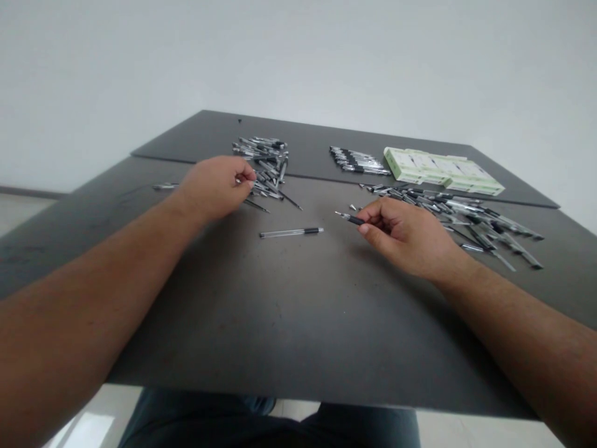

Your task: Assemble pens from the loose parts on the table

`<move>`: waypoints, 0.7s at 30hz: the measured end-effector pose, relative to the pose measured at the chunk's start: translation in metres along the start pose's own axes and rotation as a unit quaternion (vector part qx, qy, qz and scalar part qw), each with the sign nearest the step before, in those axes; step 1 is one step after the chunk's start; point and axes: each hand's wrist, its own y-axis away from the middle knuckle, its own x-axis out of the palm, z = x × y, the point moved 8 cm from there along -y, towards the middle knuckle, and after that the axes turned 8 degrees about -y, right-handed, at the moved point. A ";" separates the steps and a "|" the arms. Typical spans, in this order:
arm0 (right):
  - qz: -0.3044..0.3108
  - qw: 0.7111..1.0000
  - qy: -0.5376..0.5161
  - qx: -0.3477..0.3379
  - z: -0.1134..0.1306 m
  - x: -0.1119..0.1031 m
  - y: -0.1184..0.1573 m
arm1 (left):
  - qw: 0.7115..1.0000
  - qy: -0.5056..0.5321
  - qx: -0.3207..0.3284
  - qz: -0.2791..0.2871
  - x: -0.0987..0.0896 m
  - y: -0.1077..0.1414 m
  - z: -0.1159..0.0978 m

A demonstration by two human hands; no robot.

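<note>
My right hand [405,233] pinches a pen [351,218] by its black grip, the bare metal tip pointing left. The pen's rear part is hidden in my palm. Over the near edge of the left pile of pens [265,165], my left hand [221,186] has its fingers curled together; whatever they hold cannot be made out. Between my hands a clear pen barrel with a black grip [291,233] lies on the dark table [289,311].
To the right and partly behind my right hand spreads a loose heap of pen parts [494,227]. A row of pens [357,160] lies at the back, beside several pale green boxes [443,168]. A tiny dark piece [239,121] rests near the far edge.
</note>
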 end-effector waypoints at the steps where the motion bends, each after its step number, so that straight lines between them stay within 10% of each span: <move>1: 0.005 1.000 0.003 0.000 0.001 0.000 0.000 | 1.000 -0.003 0.017 0.008 0.006 -0.001 -0.005; 10: 0.022 1.000 0.014 -0.008 0.007 0.003 0.000 | 0.988 -0.107 0.100 0.044 0.039 -0.013 -0.026; 21: 0.033 0.999 0.012 -0.010 0.007 0.005 0.000 | 0.990 -0.091 0.089 0.060 0.033 -0.008 -0.031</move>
